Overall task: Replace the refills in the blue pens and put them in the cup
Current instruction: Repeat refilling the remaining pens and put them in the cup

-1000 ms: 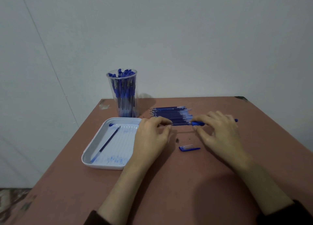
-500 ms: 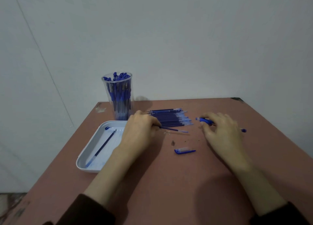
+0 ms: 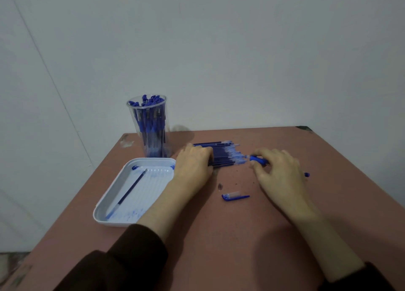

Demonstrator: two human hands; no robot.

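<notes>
Blue plastic pen [image 3: 258,160]: in the head view it is held low over the reddish-brown desk [image 3: 219,247] by the right hand [image 3: 278,172]. Right-hand grip: thumb and fingertips pinch the pen near its front end, and its rear end projects past the right side of the hand.

The left hand [image 3: 192,165] rests with curled fingers on the left end of the pile of dark blue refills [image 3: 225,157]. Whether its grip pinches a refill cannot be told.

The clear plastic cup [image 3: 137,115] stands upright near the far left corner and is full of capped blue pens [image 3: 151,124].

The white rectangular tray [image 3: 110,193], smeared with ink, holds a single loose refill [image 3: 129,192].

A blue-and-clear pen cap [image 3: 234,196] and a small metal tip [image 3: 220,186] lie between the hands.
</notes>
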